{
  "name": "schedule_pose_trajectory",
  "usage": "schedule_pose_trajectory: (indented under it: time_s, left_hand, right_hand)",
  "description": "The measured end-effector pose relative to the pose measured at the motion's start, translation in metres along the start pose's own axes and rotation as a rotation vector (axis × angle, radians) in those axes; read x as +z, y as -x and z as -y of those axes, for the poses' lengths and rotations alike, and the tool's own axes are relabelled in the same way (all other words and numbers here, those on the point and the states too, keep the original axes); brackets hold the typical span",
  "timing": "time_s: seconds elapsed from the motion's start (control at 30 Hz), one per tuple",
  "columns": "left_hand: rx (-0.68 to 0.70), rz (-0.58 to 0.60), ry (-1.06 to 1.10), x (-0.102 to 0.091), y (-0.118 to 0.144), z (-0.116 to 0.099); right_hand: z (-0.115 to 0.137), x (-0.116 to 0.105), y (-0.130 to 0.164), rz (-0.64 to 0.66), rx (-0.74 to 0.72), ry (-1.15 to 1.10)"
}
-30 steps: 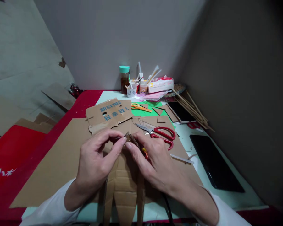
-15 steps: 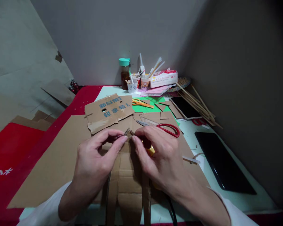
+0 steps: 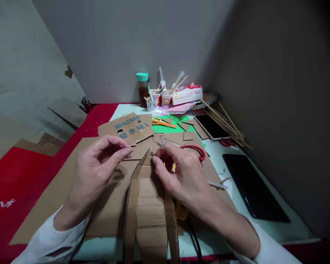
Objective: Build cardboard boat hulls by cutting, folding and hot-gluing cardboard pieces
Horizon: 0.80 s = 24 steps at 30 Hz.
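Head view: right hand (image 3: 181,172) pinching the pointed top of a folded cardboard piece (image 3: 148,209), thumb and forefinger clamped on its tip, standing up front and centre over a big flat cardboard sheet (image 3: 63,194). Left hand (image 3: 96,172) just off to the side, not touching the piece, thumb and fingertips drawn nearly together on nothing visible. Red scissors (image 3: 194,149) peeking out right behind the right hand. Printed cardboard scrap (image 3: 128,128) further back, cups and a bottle (image 3: 143,90) by the wall.

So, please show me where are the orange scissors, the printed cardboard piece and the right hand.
orange scissors (image 3: 162,123), head view, on the handles.
printed cardboard piece (image 3: 129,129), head view, on the blue print.
right hand (image 3: 181,172), head view, back of hand.
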State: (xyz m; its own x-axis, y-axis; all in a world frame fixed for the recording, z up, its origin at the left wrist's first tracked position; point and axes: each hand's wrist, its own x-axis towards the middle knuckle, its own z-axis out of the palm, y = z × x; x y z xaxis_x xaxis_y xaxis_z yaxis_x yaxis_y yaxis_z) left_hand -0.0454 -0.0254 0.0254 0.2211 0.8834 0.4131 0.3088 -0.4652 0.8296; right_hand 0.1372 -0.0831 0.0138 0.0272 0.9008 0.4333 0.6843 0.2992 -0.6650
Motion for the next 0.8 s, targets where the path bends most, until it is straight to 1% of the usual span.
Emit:
schedule_pose_trajectory:
  time_s: [0.07,0.13,0.27,0.43,0.57,0.63,0.8]
  left_hand:
    - [-0.032,0.095,-0.009,0.004,0.003,-0.003]
    - [-0.004,0.116,-0.081,0.009,0.007,-0.004]
    - [0.130,0.006,-0.202,0.019,0.017,-0.003]
    - [0.227,-0.011,-0.268,0.023,0.023,-0.003]
    - [0.305,-0.020,-0.315,0.023,0.024,-0.005]
    - [0.317,-0.019,-0.307,0.023,0.026,-0.005]
    - [0.254,-0.056,-0.289,0.023,0.030,-0.006]
  right_hand:
    - [0.001,0.001,0.003,-0.003,-0.026,0.005]
    - [0.002,0.003,0.006,-0.020,-0.064,0.030]
    - [0.004,0.007,0.011,-0.044,-0.138,0.079]
    - [0.003,0.009,0.012,-0.040,-0.243,0.078]
    - [0.002,0.010,0.013,-0.019,-0.294,0.084]
    - [0.001,0.011,0.012,-0.023,-0.318,0.097]
    - [0.002,0.011,0.010,-0.041,-0.350,0.126]
